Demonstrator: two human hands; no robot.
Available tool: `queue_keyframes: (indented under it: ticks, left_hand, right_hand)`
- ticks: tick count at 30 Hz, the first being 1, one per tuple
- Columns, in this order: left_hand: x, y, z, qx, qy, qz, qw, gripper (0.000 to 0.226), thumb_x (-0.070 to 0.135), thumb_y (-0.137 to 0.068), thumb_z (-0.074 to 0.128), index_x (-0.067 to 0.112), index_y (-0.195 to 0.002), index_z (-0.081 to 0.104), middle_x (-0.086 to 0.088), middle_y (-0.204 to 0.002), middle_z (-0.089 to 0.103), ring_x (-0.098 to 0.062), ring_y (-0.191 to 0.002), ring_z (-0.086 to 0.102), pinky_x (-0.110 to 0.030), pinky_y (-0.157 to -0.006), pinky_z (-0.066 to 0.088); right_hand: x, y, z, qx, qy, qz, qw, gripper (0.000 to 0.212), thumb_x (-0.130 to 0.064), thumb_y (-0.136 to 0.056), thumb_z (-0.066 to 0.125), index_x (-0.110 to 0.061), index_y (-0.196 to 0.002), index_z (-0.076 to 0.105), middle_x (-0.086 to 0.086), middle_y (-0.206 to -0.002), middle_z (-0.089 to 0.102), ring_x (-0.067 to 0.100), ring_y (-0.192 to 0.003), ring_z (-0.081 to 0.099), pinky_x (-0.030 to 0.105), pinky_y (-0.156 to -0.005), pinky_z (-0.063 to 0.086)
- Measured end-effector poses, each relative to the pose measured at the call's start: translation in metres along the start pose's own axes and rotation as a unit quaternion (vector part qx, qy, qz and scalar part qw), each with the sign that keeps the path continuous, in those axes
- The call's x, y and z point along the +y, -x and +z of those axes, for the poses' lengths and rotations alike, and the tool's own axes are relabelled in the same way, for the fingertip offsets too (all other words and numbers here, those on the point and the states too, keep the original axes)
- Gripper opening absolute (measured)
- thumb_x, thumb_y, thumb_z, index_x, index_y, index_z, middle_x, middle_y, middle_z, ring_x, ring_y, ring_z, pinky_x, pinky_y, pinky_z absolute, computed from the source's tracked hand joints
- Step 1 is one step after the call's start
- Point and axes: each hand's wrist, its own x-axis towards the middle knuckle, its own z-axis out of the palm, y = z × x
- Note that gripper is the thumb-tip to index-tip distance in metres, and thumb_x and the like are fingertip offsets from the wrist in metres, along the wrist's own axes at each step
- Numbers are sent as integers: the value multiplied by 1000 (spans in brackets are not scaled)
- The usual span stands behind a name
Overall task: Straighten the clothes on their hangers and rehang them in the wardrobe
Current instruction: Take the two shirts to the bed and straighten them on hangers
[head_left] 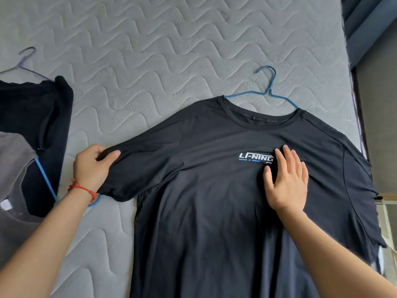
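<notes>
Black tee (214, 190) lies face up on the mattress (150, 39), blue hanger (268, 91) already through its neck. Left hand (92, 166) pinches the sleeve end, pulling it outward; right hand (286, 179) lies flat, fingers straight, pressing the chest beside the logo. Judgement: smoothing underway, body creases remain, hanging not yet done. Two more garments (32, 136) on hangers wait at left. Wardrobe not in view.
</notes>
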Motion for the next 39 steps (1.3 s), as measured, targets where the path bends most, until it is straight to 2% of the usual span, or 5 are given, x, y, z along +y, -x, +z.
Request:
queue_keyframes:
  ticks: [6, 13, 24, 31, 39]
  left_hand:
    - [2, 0, 0, 231, -46, 56, 970, 28, 23, -86, 59, 3, -106, 61, 14, -93, 52, -17, -99, 53, -36, -93, 39]
    - [-14, -11, 10, 31, -158, -105, 981, 56, 22, -82, 66, 1, -129, 45, -26, -133, 44, -43, -121, 44, -46, -101, 37]
    - [4, -26, -2, 200, -161, 54, 965, 42, 29, -88, 52, 6, -122, 49, -25, -129, 46, -41, -121, 41, -50, -97, 34]
    - [-24, 144, 52, -32, -220, 369, 903, 39, 31, -86, 47, 12, -118, 58, -15, -132, 55, -32, -125, 43, -44, -102, 32]
    - [-93, 258, 36, -137, -371, 238, 887, 58, 50, -95, 11, 20, -135, 41, -16, -145, 40, -31, -133, 31, -53, -102, 30]
  right_hand:
    - [0, 0, 0, 3, 4, 2, 1000, 66, -47, -85, 21, -13, -139, 39, 5, -152, 31, 23, -142, 21, 35, -116, 7]
    - [0, 0, 1, 5, 5, 3, 1000, 66, -47, -84, 22, -13, -139, 40, 5, -152, 32, 23, -142, 22, 36, -116, 8]
    - [-2, -1, 1, -14, 64, -12, 998, 65, -41, -87, 12, -13, -143, 31, 8, -154, 25, 28, -143, 19, 42, -115, 9]
    - [-6, 68, -7, 0, 39, 8, 999, 56, -36, -91, 32, -15, -142, 33, 10, -152, 31, 29, -141, 25, 45, -113, 13]
    - [57, 241, -30, 4, 68, 124, 990, 55, -38, -87, 32, -13, -135, 44, 12, -146, 40, 24, -136, 24, 44, -110, 14]
